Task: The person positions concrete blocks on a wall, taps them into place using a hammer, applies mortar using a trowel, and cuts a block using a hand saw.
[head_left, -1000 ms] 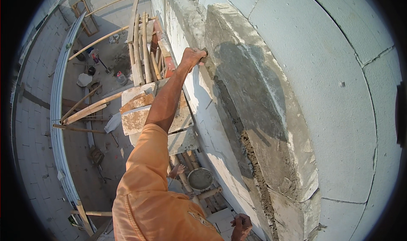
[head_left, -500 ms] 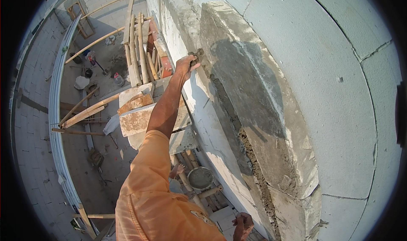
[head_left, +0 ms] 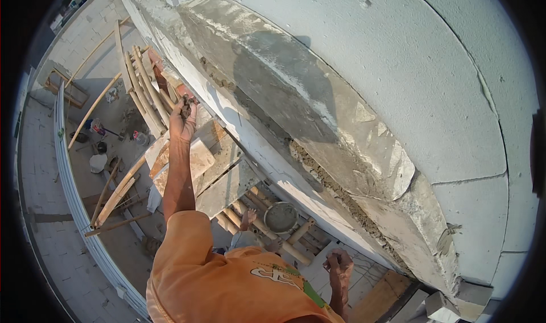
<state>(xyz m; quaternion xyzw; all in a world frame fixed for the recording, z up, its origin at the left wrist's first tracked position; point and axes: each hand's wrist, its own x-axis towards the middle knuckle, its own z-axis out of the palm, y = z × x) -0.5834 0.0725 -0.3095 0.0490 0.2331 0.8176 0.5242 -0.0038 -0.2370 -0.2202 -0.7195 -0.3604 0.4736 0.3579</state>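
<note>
My left hand (head_left: pixel 183 127) is stretched out over the scaffold, its fingers closed around a lump of wet mortar (head_left: pixel 186 108). It is apart from the wall, whose top ledge (head_left: pixel 239 104) runs diagonally beside it. Along that ledge, against a grey concrete face (head_left: pixel 273 90), lies a rough strip of mortar (head_left: pixel 324 178). Lower down, close to my body, my right hand (head_left: pixel 339 262) is held with curled fingers; whether anything is in them is hidden. A round bucket (head_left: pixel 281 217) of grey mix stands below, between my two hands.
Stained boards (head_left: pixel 227 181) lie on the scaffold under my left arm, beside bamboo poles (head_left: pixel 149 87). Pale block wall (head_left: pixel 432 95) rises on the right. Far below, a floor (head_left: pixel 122 118) holds scattered tools and containers. Long metal channels (head_left: pixel 74 181) run along the left.
My left hand has drawn back from the wall ledge, leftward and nearer, still with mortar in it. My right hand has come further into view. The whole view has turned.
</note>
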